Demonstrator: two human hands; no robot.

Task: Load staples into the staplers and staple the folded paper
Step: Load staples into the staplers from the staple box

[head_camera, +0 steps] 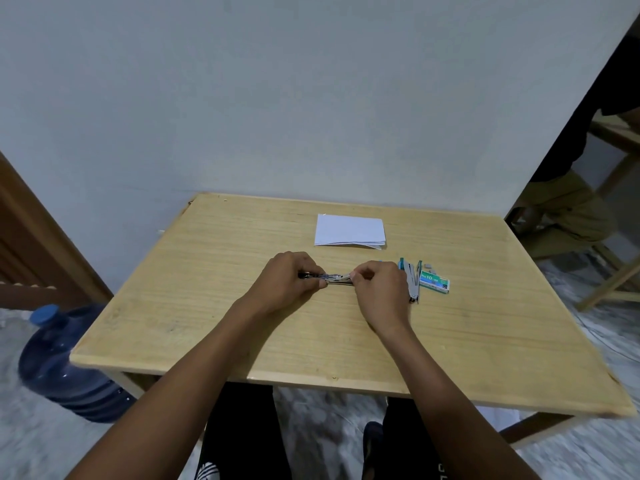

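A small stapler [337, 278] lies flat on the wooden table [214, 306] between both hands. My left hand [289, 282] grips its left end with curled fingers. My right hand [379, 289] pinches its right end; I cannot tell whether a staple strip is between those fingers. A second stapler [412, 277], teal and metal, lies opened out just right of my right hand. A green staple box [434, 283] sits beside it, with a few loose staple pieces [428, 267] behind. The folded white paper [349, 231] rests farther back on the table.
A large blue water jug [65, 362] stands on the floor to the left of the table. Another person [568, 188] sits at the right behind the wall corner, near a wooden frame [616, 271]. The wall runs along the table's far edge.
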